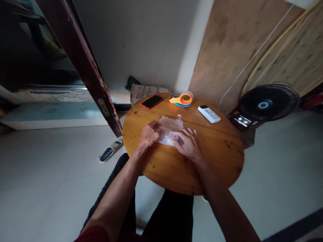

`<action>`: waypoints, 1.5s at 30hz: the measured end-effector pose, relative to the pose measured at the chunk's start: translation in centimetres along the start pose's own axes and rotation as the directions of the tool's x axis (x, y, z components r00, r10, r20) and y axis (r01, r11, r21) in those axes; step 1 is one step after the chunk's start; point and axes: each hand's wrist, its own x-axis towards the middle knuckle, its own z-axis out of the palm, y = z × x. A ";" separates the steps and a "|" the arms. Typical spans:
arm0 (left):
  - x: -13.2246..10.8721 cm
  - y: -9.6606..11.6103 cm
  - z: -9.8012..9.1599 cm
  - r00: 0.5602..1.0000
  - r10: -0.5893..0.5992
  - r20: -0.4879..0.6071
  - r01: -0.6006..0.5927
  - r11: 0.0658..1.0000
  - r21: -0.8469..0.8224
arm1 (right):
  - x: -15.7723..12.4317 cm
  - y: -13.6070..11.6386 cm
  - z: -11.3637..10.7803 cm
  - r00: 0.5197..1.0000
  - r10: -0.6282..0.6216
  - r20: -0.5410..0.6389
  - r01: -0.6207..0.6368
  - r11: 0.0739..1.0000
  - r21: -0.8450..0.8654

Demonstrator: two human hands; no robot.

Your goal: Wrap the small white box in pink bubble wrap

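Wrapper (pixel 166 137) on table (pixel 222 148): left fingers (pixel 154 125) curled, right fingers (pixel 186 133) half-open, both touching it; firm grip unclear.

Plastic packet (pixel 166 137): left and right ends partly covered by left hand (pixel 150 135) and right hand (pixel 189 144); red print too small to read. Grip of both unclear. White device (pixel 209 114): label illegible. Printed sack (pixel 144 90), far side: lower part hidden behind table (pixel 217 149). Round panel (pixel 290 57), far right: cut off by edge, as is red sleeve (pixel 94 233), near left.
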 end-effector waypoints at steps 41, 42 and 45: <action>-0.6 1.1 -1.8 0.970 -0.226 0.087 0.094 0.683 0.724 | 0.0 0.1 -0.2 1.000 -0.010 0.029 0.010 1.000 0.007; -0.5 1.2 -1.9 0.967 -0.235 0.094 0.094 0.680 0.727 | 0.0 0.0 -0.2 1.000 -0.009 0.030 0.008 1.000 0.008; -0.7 1.2 -1.9 0.969 -0.234 0.082 0.105 0.687 0.719 | 0.1 -0.1 -0.3 0.999 -0.004 0.034 0.003 1.000 0.008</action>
